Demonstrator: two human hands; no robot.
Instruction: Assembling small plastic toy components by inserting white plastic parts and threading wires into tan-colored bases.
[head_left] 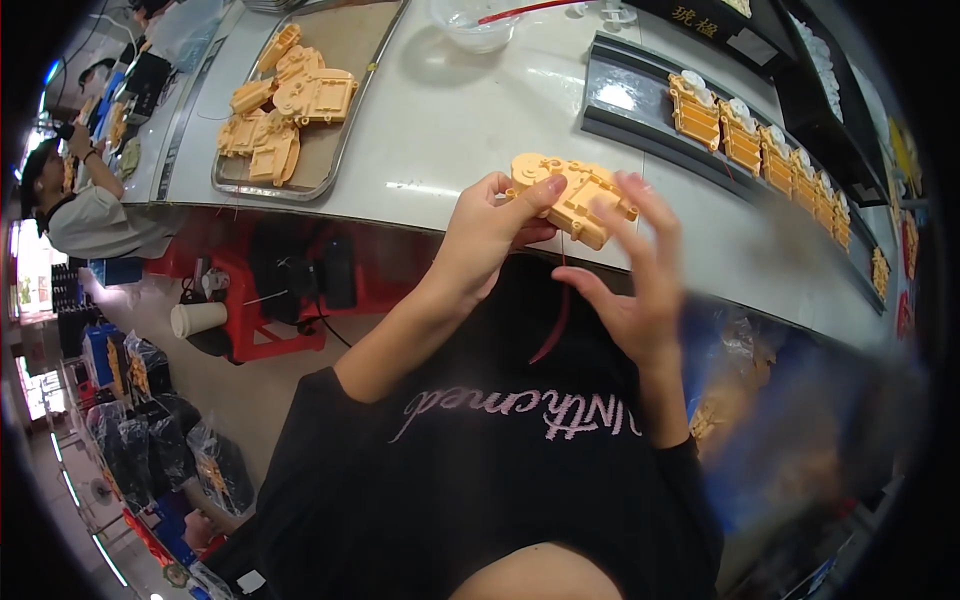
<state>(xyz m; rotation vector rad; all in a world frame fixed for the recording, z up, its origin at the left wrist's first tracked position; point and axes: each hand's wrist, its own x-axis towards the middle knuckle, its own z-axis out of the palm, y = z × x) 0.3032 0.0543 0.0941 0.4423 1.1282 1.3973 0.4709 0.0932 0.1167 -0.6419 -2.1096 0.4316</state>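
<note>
At the table's front edge, my left hand (478,232) grips a pale yellow-orange moulded plastic housing (578,200), its thumb pressed on the top face. My right hand (645,300) is beside the housing's right end, fingers spread and partly smeared by motion. Whether its fingertips touch the housing I cannot tell. A thin red wire (553,340) hangs below the housing, in front of the black shirt, and passes close to my right thumb.
A metal tray (330,165) with several similar housings stands at the left. On the right, a long dark tray (625,125) carries a row of housings topped with white parts. A clear bowl (475,35) is at the back. Another person (100,220) sits far left, near a red stool (245,310).
</note>
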